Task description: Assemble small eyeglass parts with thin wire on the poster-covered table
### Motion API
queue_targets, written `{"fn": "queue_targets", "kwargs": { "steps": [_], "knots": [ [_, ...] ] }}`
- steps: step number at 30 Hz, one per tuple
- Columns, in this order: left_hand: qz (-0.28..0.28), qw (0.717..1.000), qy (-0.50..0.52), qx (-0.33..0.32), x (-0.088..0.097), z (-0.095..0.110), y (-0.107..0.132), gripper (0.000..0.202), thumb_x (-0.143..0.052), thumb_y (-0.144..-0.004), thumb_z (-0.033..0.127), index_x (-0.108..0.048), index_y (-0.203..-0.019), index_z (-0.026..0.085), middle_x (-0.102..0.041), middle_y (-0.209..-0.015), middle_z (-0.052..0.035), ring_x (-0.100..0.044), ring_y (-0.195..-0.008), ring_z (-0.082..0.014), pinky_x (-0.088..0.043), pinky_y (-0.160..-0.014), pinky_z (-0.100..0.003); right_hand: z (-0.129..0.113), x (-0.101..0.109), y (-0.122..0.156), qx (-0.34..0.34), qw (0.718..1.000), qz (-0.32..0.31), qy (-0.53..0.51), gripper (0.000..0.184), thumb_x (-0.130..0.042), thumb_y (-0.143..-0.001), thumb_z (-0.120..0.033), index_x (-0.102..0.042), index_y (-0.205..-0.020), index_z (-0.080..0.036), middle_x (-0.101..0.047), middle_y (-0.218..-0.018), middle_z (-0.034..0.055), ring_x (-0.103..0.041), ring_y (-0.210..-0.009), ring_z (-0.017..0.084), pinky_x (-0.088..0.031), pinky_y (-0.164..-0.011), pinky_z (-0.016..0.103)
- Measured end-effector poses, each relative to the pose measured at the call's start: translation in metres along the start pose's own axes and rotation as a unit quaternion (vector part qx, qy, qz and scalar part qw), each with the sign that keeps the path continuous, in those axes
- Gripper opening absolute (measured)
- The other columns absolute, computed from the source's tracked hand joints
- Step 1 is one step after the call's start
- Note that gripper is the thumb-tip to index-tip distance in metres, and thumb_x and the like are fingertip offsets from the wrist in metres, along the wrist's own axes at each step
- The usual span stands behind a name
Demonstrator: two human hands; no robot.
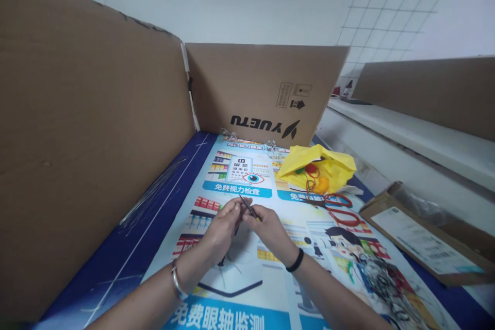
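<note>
My left hand (225,224) and my right hand (268,227) meet over the printed poster, fingertips close together. A slim dark tool with a pointed tip (249,208) is pinched in my right hand; its exact kind does not show. The thumb and fingers of my left hand are closed beside the tool's tip, around something small that I cannot make out. Below my left hand, a small dark piece (221,262) and thin lines show against the poster. Right of my hands lie red-handled scissors (340,209), partly under thread from a yellow bag (319,167).
Thin wires (154,191) lie along the left cardboard wall (96,113). Another cardboard panel (266,93) stands at the back, with clear glittery pieces (273,148) before it. At right are an open cardboard box (425,240) and a tangle of dark and clear strands (386,281).
</note>
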State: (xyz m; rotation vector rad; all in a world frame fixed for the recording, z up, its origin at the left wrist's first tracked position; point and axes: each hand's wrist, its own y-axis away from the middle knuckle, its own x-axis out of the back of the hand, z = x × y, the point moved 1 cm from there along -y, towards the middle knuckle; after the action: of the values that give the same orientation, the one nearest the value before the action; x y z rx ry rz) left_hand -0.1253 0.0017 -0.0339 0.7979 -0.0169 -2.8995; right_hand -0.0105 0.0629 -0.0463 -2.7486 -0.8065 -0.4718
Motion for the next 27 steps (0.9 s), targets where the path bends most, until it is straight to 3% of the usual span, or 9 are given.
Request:
{"fn": "queue_targets", "kwargs": {
  "steps": [7,11,15,18,21,27],
  "knots": [
    [0.051,0.999,0.003,-0.008,-0.002,-0.007,-0.002,0.028,-0.06,-0.079,0.04,-0.064,-0.098,0.02,-0.063,-0.11,-0.0076,-0.056,-0.102,-0.0185,-0.038,-0.091,-0.028,-0.003,-0.013,0.003,-0.012,0.997,-0.008,-0.071,0.016,-0.052,-0.072,-0.032,-0.05,-0.065,-0.017,-0.047,-0.062,-0.0025,-0.04,-0.061,0.012,-0.036,-0.06,0.024],
    [0.011,1.0,-0.004,-0.009,0.002,0.0,-0.004,0.029,-0.06,-0.079,0.04,-0.064,-0.098,0.018,-0.065,-0.104,-0.0083,-0.057,-0.099,-0.0198,-0.039,-0.088,-0.03,-0.002,-0.01,0.004,-0.044,0.995,0.01,-0.092,0.019,-0.053,-0.073,-0.035,-0.05,-0.065,-0.017,-0.045,-0.06,-0.0033,-0.039,-0.058,0.011,-0.034,-0.055,0.023],
    [0.02,0.992,-0.122,-0.026,0.018,0.017,-0.006,0.027,-0.061,-0.077,0.041,-0.066,-0.09,0.018,-0.065,-0.099,-0.0076,-0.057,-0.094,-0.0203,-0.042,-0.078,-0.028,0.001,-0.002,0.004,-0.086,0.993,0.035,-0.072,0.022,-0.055,-0.072,-0.038,-0.055,-0.069,-0.017,-0.045,-0.055,-0.0044,-0.04,-0.054,0.01,-0.033,-0.052,0.023],
    [0.025,0.974,-0.222,-0.034,0.031,0.024,-0.01,0.026,-0.063,-0.074,0.041,-0.067,-0.083,0.017,-0.065,-0.085,-0.0053,-0.055,-0.076,-0.0165,-0.04,-0.065,-0.024,0.001,0.001,0.004,-0.106,0.991,0.039,-0.071,0.021,-0.055,-0.072,-0.038,-0.055,-0.07,-0.017,-0.045,-0.053,-0.0047,-0.04,-0.051,0.01,-0.032,-0.049,0.022],
    [0.019,0.965,-0.261,-0.029,0.037,0.023,-0.015,0.025,-0.066,-0.072,0.038,-0.068,-0.083,0.017,-0.062,-0.072,-0.0021,-0.05,-0.063,-0.0132,-0.036,-0.056,-0.023,0.002,0.0,0.005,-0.112,0.989,0.031,-0.087,0.021,-0.055,-0.073,-0.037,-0.055,-0.071,-0.016,-0.044,-0.052,-0.0049,-0.04,-0.051,0.009,-0.033,-0.049,0.022],
    [0.012,0.956,-0.291,-0.03,0.036,0.018,-0.017,0.017,-0.066,-0.07,0.032,-0.065,-0.077,0.017,-0.058,-0.067,0.0008,-0.044,-0.055,-0.0096,-0.034,-0.053,-0.022,0.004,-0.002,0.005,-0.105,0.989,0.01,-0.104,0.023,-0.056,-0.073,-0.039,-0.055,-0.07,-0.016,-0.045,-0.054,-0.0043,-0.042,-0.052,0.009,-0.034,-0.051,0.022]
  ]
}}
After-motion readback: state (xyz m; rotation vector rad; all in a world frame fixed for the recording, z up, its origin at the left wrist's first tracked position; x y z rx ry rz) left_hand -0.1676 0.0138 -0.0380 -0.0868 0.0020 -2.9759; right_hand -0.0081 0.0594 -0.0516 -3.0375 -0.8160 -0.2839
